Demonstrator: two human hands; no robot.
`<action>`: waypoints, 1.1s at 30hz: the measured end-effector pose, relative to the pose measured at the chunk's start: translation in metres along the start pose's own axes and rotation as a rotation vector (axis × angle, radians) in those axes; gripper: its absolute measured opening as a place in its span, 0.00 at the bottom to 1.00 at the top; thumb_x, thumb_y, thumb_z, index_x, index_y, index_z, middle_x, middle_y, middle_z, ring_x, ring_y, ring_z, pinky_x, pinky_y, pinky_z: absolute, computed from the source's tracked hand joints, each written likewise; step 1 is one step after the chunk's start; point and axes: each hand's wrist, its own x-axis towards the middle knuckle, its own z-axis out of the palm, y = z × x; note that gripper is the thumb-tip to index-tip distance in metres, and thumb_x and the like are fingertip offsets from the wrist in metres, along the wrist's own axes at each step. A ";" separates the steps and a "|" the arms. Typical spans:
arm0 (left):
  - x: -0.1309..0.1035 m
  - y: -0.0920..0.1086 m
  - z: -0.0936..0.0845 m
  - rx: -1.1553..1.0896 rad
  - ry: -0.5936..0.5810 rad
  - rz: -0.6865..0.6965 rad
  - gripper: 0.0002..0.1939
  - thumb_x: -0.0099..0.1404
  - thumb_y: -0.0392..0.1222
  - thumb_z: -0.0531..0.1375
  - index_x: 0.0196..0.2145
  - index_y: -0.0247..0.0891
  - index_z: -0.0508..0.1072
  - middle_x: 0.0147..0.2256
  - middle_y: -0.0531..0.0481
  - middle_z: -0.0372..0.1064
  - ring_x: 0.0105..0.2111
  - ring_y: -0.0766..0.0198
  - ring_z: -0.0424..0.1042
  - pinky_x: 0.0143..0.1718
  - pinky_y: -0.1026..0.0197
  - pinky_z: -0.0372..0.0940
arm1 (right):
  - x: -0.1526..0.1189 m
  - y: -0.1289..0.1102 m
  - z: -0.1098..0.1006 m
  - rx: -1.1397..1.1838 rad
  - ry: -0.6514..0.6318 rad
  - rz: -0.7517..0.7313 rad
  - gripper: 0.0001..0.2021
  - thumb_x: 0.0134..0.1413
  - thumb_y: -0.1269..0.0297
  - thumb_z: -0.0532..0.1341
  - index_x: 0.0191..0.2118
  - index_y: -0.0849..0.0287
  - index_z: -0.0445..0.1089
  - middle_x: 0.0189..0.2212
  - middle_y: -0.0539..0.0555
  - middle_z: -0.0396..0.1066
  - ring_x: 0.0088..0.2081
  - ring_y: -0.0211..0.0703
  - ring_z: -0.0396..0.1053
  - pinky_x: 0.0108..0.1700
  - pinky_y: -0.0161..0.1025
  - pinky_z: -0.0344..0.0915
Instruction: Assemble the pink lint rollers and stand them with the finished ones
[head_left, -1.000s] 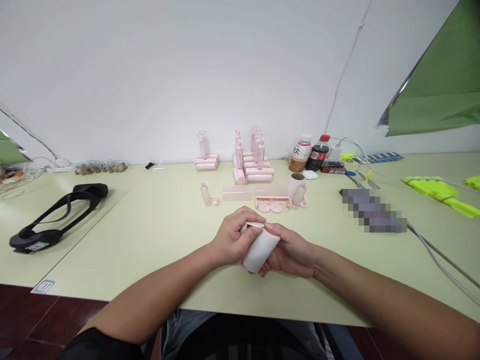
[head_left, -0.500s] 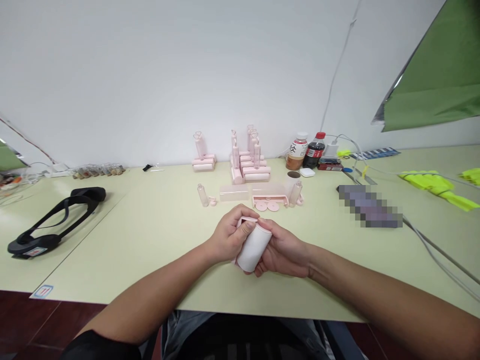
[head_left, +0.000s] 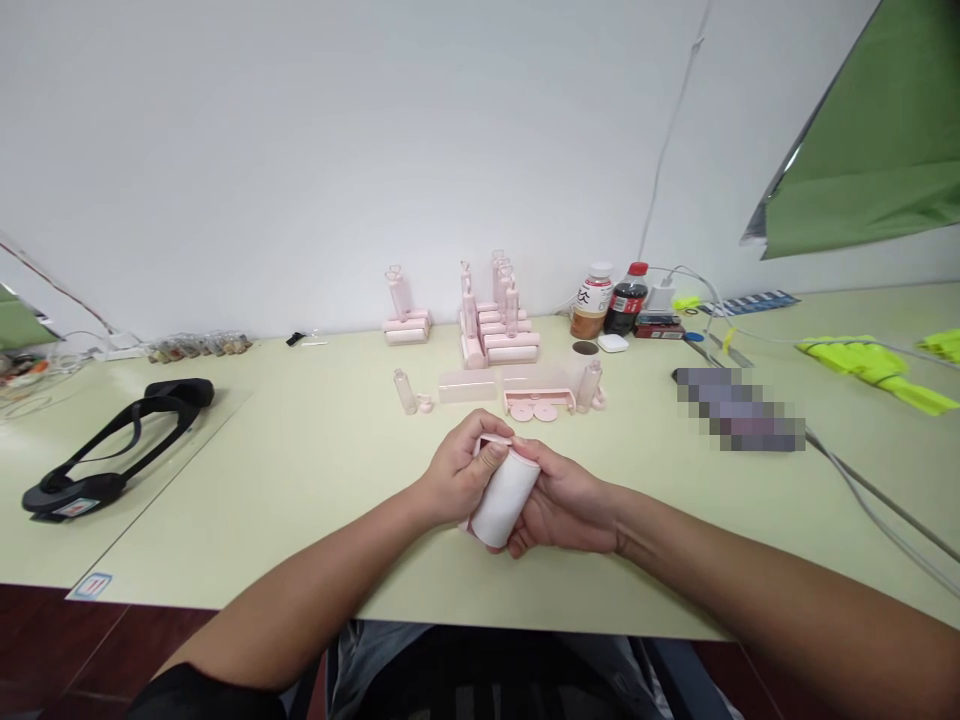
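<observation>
Between my hands, low over the table's front part, is a lint roller (head_left: 508, 502) with a white cylindrical roll and a pink casing. It is held tilted. My left hand (head_left: 461, 470) grips its left side, the thumb pressed on the upper part of the roll. My right hand (head_left: 562, 500) wraps the right side, with fingers curling underneath. Just beyond my hands lie a pink curved housing (head_left: 540, 399), pink discs (head_left: 545, 412), a clear cover (head_left: 467, 386) and a clear handle (head_left: 405, 391). Another clear handle (head_left: 589, 386) stands to their right.
Several assembled pink lint rollers (head_left: 512, 350) sit by the wall, with another (head_left: 407, 327) to their left. Two drink bottles (head_left: 627, 300) stand at the back right. A black head strap (head_left: 120, 450) lies left; a pixelated object (head_left: 739, 410) and cables lie right.
The view has shifted slightly. Both hands keep nearly the same grip on the lint roller, and the table items have not moved.
</observation>
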 end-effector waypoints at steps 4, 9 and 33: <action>0.002 0.004 0.000 -0.078 -0.027 -0.080 0.17 0.66 0.56 0.57 0.40 0.38 0.65 0.32 0.53 0.62 0.29 0.67 0.62 0.31 0.65 0.60 | 0.000 -0.001 0.001 0.016 -0.018 0.008 0.35 0.61 0.37 0.41 0.46 0.65 0.68 0.36 0.64 0.75 0.30 0.47 0.72 0.34 0.40 0.62; 0.003 0.004 0.004 -0.168 0.010 -0.143 0.19 0.64 0.57 0.58 0.39 0.38 0.64 0.30 0.54 0.61 0.27 0.69 0.60 0.28 0.66 0.59 | -0.002 -0.001 0.003 0.038 -0.030 0.044 0.37 0.61 0.35 0.39 0.45 0.66 0.68 0.36 0.64 0.75 0.31 0.47 0.72 0.36 0.42 0.63; 0.013 0.035 -0.014 0.145 -0.229 -0.143 0.22 0.50 0.51 0.70 0.36 0.36 0.70 0.34 0.51 0.66 0.35 0.62 0.66 0.37 0.61 0.61 | -0.012 -0.009 0.001 -0.694 0.380 -0.308 0.25 0.55 0.38 0.55 0.29 0.59 0.61 0.25 0.48 0.56 0.28 0.37 0.52 0.30 0.36 0.53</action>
